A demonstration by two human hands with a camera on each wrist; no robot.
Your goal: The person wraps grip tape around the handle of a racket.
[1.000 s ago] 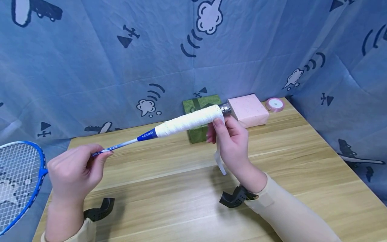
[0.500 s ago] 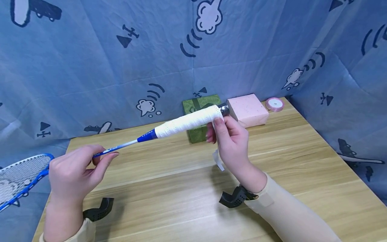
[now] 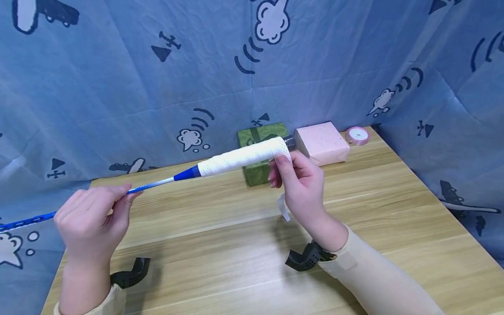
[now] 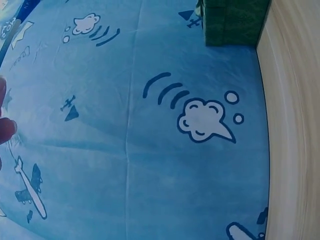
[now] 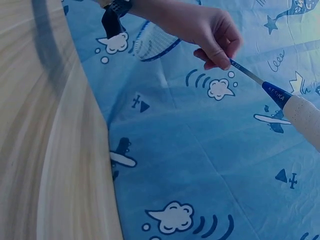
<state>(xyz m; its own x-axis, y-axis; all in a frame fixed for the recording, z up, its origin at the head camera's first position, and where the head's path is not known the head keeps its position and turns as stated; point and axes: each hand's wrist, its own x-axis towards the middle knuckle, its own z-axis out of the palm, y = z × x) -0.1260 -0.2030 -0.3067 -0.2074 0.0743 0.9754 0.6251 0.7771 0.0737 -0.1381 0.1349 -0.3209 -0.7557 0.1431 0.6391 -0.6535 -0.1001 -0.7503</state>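
The badminton racket point(image 3: 157, 186) is held in the air above the wooden table point(image 3: 236, 245), its shaft running from lower left up to the right; the left hand point(image 3: 92, 221) pinches the thin blue shaft between curled fingers point(image 5: 220, 52); the right hand point(image 3: 303, 183) curls round the butt end of the white wrapped handle point(image 3: 244, 157), thumb pressing the tape edge, a loose tail of white grip tape point(image 3: 282, 209) hanging below; the racket looks light and stiff, the shaft slim and probably smooth, so the padded handle is the surer hold; the tape seems soft and liable to slacken if released; behind stand a green box point(image 3: 257, 151), a pink box point(image 3: 323, 142) and a ribbon roll point(image 3: 357, 135).
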